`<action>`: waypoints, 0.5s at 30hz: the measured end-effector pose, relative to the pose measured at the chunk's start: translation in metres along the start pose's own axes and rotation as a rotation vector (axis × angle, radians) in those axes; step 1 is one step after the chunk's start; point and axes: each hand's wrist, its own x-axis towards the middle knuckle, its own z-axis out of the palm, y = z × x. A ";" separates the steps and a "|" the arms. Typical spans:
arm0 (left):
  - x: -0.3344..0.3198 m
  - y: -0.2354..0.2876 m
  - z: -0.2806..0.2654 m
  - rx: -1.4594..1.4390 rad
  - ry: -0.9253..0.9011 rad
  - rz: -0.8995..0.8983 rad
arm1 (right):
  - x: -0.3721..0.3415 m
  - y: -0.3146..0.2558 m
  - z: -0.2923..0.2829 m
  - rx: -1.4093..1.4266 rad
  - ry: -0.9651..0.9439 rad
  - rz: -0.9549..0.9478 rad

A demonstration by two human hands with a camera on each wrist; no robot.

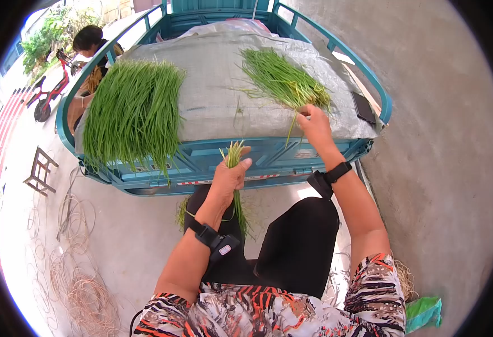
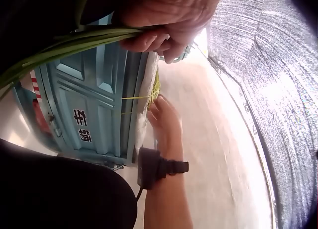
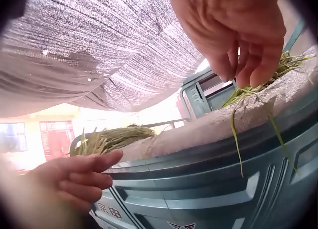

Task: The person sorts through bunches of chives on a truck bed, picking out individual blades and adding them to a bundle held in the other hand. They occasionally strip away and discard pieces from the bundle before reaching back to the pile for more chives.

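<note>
In the head view, my left hand [image 1: 228,181] grips a small bunch of chives [image 1: 234,155], pale stem ends up and green leaves hanging below. The left wrist view shows its fingers curled round the long leaves [image 2: 59,52]. My right hand [image 1: 317,128] is at the near end of a loose chive pile [image 1: 280,76] on the cargo bed's right side. Its bent fingertips [image 3: 243,80] are close over the stems, where thin strands hang over the edge; I cannot tell whether they pinch any. A larger, neatly aligned heap of chives [image 1: 134,106] lies on the left.
A grey woven sheet [image 1: 210,95] covers the load of a blue cargo tricycle [image 1: 201,160]. A phone [image 1: 363,106] lies at its right edge. A person [image 1: 89,42] sits at the far left, near a red bike [image 1: 58,84]. A stool frame [image 1: 42,170] and tangled cords [image 1: 86,292] are on the floor.
</note>
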 end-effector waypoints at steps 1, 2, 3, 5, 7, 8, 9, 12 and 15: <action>0.001 -0.002 0.002 -0.024 0.007 0.004 | 0.006 0.005 0.007 -0.066 0.054 -0.056; 0.002 -0.004 0.004 -0.047 0.012 0.010 | 0.013 0.009 0.012 -0.131 0.113 -0.114; -0.008 0.001 0.009 -0.053 0.001 -0.019 | 0.013 0.005 0.011 -0.138 0.113 -0.112; -0.005 -0.003 0.010 -0.045 -0.036 -0.048 | 0.022 0.007 0.017 -0.138 0.144 -0.127; -0.003 -0.001 0.011 0.013 -0.053 -0.044 | 0.027 -0.002 0.020 -0.233 0.133 -0.086; -0.003 -0.001 0.012 0.024 -0.053 -0.055 | 0.027 -0.005 0.022 -0.277 0.125 -0.057; -0.003 0.000 0.013 0.034 -0.053 -0.069 | 0.028 -0.008 0.024 -0.323 0.116 -0.027; -0.003 0.004 0.013 0.037 -0.059 -0.079 | 0.030 -0.013 0.031 -0.401 0.158 0.001; -0.004 0.002 0.014 0.025 -0.068 -0.074 | 0.031 -0.006 0.032 -0.331 0.179 0.001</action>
